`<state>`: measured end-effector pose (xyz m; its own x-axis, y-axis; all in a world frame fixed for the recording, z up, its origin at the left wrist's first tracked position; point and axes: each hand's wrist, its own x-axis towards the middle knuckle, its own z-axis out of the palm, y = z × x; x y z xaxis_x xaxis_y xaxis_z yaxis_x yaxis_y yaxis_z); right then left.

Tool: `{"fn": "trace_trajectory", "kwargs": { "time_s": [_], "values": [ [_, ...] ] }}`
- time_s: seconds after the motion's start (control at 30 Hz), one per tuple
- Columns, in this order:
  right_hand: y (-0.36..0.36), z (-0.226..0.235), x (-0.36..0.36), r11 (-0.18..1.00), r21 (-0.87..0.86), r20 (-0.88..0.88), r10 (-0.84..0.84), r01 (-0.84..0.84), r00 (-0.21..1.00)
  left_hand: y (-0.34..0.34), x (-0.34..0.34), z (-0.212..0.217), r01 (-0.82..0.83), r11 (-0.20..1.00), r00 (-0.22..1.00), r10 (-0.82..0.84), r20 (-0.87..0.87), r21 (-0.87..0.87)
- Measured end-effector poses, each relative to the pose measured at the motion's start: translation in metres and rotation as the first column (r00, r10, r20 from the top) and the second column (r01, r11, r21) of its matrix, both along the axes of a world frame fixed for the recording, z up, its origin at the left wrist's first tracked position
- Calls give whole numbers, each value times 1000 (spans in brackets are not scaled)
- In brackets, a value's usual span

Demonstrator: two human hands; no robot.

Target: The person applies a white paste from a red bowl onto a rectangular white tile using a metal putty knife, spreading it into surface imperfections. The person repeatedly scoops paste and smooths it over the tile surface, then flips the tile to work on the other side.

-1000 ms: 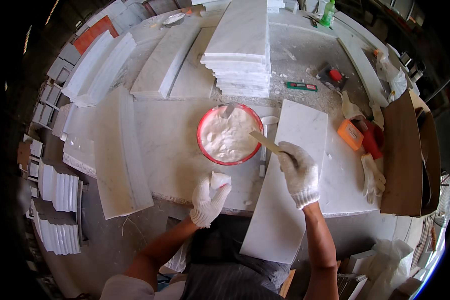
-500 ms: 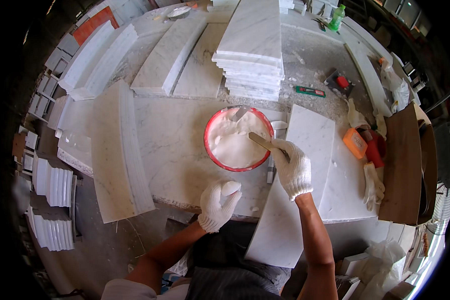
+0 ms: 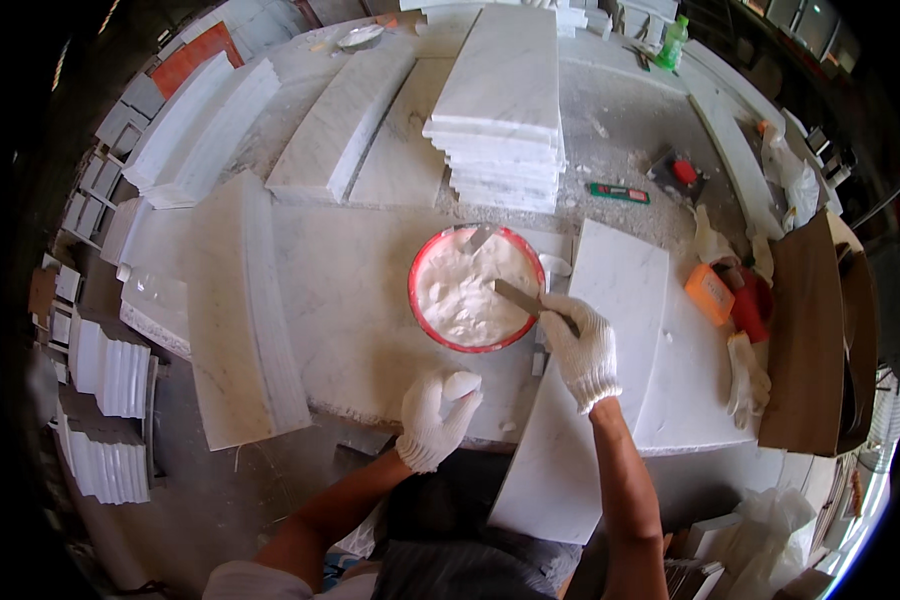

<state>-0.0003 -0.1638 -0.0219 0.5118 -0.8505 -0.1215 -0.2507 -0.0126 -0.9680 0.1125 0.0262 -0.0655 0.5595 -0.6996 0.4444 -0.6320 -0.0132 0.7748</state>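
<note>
Gripping scraper (image 3: 518, 297) in right hand (image 3: 580, 345), pinched with thumb and fingers pressed together around its near end. Pointing it over white paste (image 3: 467, 290) in red-rimmed bowl (image 3: 477, 348), set on bench top (image 3: 345, 310) ahead of both hands. Holding left hand (image 3: 438, 415) near front edge, with fingers curled in toward thumb; white at the tips, can't tell whether pinching a lump or just coated.

Progress: got paste in bowl, worked into lumps and ridges, with plenty left. Can't tell how evenly mixed. Can't make out any paste on marble slab (image 3: 560, 470), lying partly under right hand and jutting past bench edge. Also see second blade (image 3: 478, 238) at bowl's far rim, unheld, plus tall slab stack (image 3: 500, 75) beyond.
</note>
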Motion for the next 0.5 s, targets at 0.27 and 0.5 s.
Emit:
{"fn": "trace_trajectory", "kwargs": {
  "time_s": [0.27,0.5],
  "values": [
    [-19,1,-52,969,177,150,-200,172,968,-2,-16,-8,49,998,978,-57,-201,-47],
    [-65,-30,-106,912,57,175,-409,406,896,-64,-63,8,369,922,901,-386,-198,-115]
  ]
}}
